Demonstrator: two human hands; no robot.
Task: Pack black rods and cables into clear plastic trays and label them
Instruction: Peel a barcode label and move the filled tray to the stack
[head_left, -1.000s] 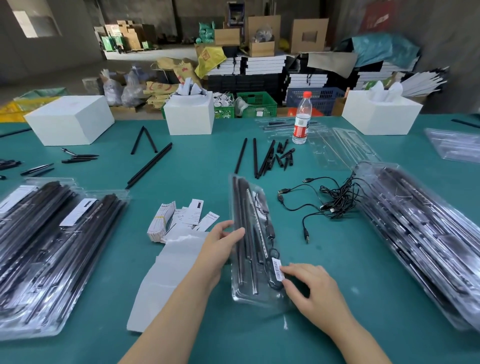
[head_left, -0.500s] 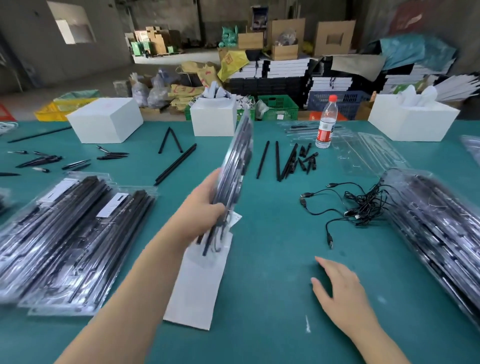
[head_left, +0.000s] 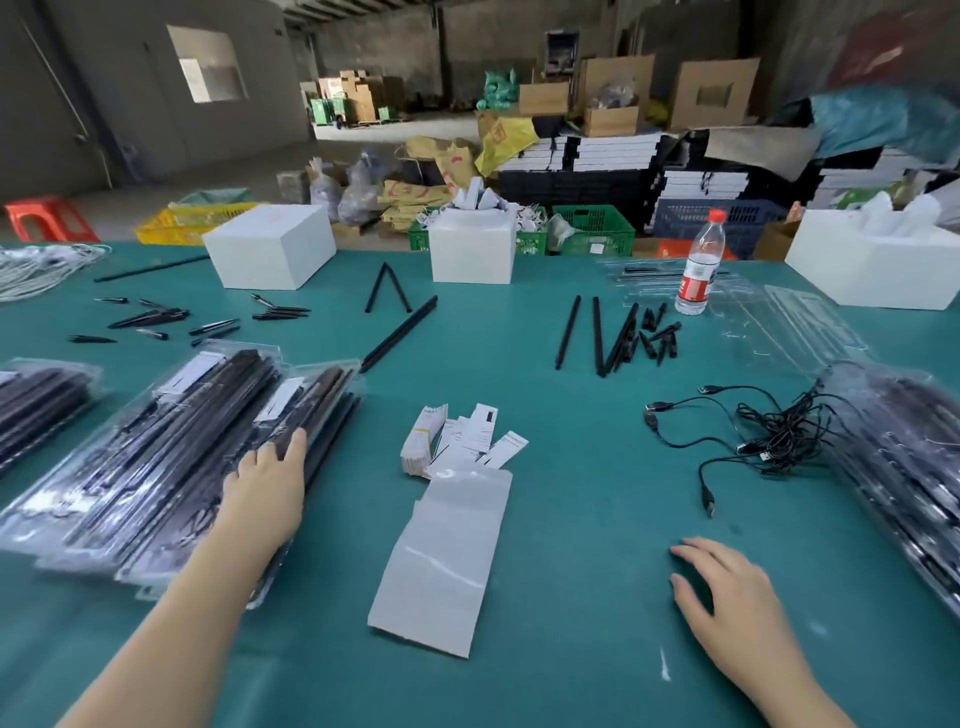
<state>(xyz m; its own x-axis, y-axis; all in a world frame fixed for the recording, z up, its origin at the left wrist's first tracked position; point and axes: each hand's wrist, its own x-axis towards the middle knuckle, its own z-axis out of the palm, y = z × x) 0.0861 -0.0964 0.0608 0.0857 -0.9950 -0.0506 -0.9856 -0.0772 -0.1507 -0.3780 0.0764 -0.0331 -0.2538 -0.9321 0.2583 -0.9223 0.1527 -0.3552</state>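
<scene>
Under the flat fingers of the left hand (head_left: 265, 480), the labelled tray (head_left: 291, 441), lifted half a second ago, is now laid on the finished stack (head_left: 156, 467), while the right hand (head_left: 727, 597) rests spread and empty, so one pack is judged complete.

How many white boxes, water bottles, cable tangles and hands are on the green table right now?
White boxes: 3
Water bottle: 1
Cable tangle: 1
Hands: 2, left hand on the packed trays, right hand on the table
Total: 7
</scene>
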